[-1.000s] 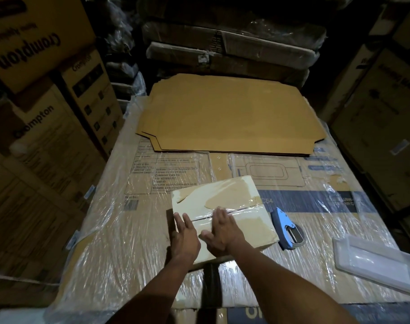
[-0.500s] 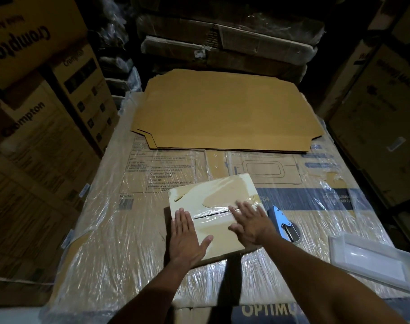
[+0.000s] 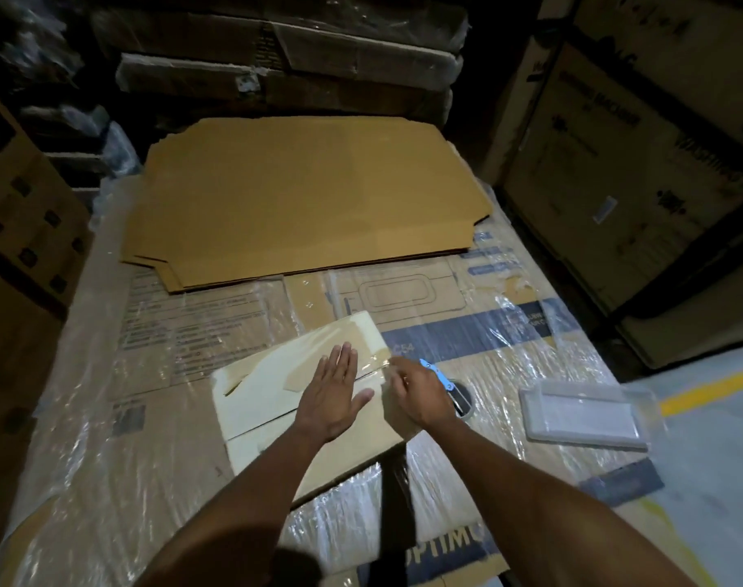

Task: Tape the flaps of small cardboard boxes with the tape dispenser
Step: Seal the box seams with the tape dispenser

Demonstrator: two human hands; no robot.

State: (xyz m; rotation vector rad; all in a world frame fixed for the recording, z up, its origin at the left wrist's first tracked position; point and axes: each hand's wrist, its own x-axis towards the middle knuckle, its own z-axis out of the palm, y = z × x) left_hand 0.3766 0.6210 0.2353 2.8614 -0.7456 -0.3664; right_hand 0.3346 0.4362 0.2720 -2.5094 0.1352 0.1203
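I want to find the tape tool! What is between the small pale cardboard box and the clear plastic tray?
In the head view, the blue tape dispenser lies between the small pale cardboard box and the clear plastic tray, partly hidden behind the right hand.

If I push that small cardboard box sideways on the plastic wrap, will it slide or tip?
The small cardboard box looks low and flat, so it would probably slide, not tip. The plastic wrap looks glossy, so likely slippery. The left hand lying flat on it may hold it steady.
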